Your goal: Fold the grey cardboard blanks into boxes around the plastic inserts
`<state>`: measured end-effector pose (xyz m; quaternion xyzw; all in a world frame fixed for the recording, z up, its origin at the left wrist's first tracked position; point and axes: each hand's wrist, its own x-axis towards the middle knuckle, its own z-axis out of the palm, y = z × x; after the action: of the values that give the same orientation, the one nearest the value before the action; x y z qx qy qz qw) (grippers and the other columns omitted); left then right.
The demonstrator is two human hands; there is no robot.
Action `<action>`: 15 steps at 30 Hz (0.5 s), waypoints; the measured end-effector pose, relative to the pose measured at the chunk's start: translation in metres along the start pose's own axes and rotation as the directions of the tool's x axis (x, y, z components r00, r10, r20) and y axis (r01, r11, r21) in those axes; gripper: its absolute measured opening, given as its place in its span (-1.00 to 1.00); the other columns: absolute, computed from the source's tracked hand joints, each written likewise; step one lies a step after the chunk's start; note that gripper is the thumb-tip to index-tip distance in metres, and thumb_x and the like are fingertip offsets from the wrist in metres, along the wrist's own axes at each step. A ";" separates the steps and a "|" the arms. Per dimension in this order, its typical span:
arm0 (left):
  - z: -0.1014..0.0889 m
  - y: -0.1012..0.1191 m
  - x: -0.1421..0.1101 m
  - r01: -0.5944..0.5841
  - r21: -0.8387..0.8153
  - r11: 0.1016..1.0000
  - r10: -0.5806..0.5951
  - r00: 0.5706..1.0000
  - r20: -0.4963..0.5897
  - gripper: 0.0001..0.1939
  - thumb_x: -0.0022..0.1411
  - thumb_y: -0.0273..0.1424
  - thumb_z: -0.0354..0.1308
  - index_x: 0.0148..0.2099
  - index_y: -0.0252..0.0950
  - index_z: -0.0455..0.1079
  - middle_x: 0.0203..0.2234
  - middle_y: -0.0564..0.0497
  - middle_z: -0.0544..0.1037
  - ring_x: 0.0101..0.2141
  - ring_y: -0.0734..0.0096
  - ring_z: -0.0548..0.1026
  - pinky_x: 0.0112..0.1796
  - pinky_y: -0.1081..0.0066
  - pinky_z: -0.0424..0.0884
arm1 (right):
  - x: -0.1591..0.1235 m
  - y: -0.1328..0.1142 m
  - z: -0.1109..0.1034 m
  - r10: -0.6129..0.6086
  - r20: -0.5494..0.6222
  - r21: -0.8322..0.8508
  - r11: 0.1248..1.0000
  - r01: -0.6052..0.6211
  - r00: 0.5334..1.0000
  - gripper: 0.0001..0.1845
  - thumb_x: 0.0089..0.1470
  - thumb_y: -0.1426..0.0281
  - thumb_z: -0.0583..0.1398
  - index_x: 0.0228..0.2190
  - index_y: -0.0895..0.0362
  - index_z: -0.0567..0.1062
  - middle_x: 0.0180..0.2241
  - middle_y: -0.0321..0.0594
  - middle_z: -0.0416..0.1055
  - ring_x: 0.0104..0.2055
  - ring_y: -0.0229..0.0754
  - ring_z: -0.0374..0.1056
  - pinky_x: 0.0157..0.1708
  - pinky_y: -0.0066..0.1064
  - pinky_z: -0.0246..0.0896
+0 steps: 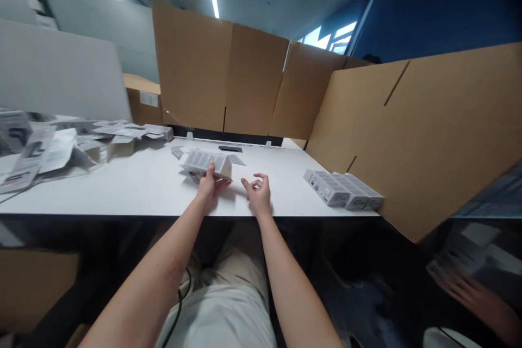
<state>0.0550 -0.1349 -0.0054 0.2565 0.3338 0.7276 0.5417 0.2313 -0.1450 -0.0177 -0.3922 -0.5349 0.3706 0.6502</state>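
Observation:
My left hand (209, 187) grips a small white printed carton (205, 162) by its near edge, holding it just above the white table (134, 187). A little to the right, my right hand (258, 193) hovers over the table's front part with fingers loosely curled and nothing in it. Flat carton pieces (235, 159) lie just behind the held carton.
Two assembled white cartons (342, 189) lie side by side at the table's right. A heap of flat, unfolded cartons (61, 147) covers the left. Brown cardboard walls (408, 125) stand behind and to the right. Another person's blurred hand (477, 296) shows at lower right.

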 end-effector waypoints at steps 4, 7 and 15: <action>0.000 -0.001 0.000 -0.014 -0.017 1.000 0.014 1.000 0.019 -0.49 0.41 -0.03 0.39 0.12 -0.34 0.47 -0.16 -0.21 0.70 -0.24 0.16 0.74 -0.09 0.19 0.70 | -0.009 0.003 0.004 -0.051 0.227 -0.127 0.989 0.082 0.973 -0.45 0.20 0.02 0.39 0.09 0.07 0.64 -0.16 -0.21 0.62 -0.60 -0.33 0.35 -0.65 -0.44 0.26; -0.002 -0.002 0.002 -0.006 -0.027 1.000 0.007 0.999 0.049 -0.45 0.40 0.00 0.40 0.11 -0.37 0.48 -0.16 -0.24 0.70 -0.22 0.14 0.74 -0.06 0.20 0.68 | -0.014 0.005 0.009 -0.134 0.399 -0.186 0.957 0.223 0.907 -0.45 0.35 0.11 0.29 0.27 0.00 0.60 0.10 -0.09 0.61 -0.54 -0.32 0.40 -0.43 -0.34 0.50; -0.004 -0.005 0.002 -0.025 0.010 1.000 0.024 0.997 0.076 -0.34 0.36 -0.05 0.44 0.26 -0.38 0.40 -0.04 -0.33 0.71 -0.16 0.13 0.76 -0.06 0.21 0.66 | -0.011 0.014 0.027 -0.264 0.381 -0.360 0.841 0.405 0.886 -0.32 0.35 0.17 0.31 0.40 0.11 0.48 0.23 0.08 0.41 -0.13 -0.07 0.55 0.01 -0.21 0.58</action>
<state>0.0552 -0.1328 -0.0118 0.2910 0.3138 0.7219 0.5438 0.2023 -0.1462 -0.0313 -0.3602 -0.7609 0.1809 0.5085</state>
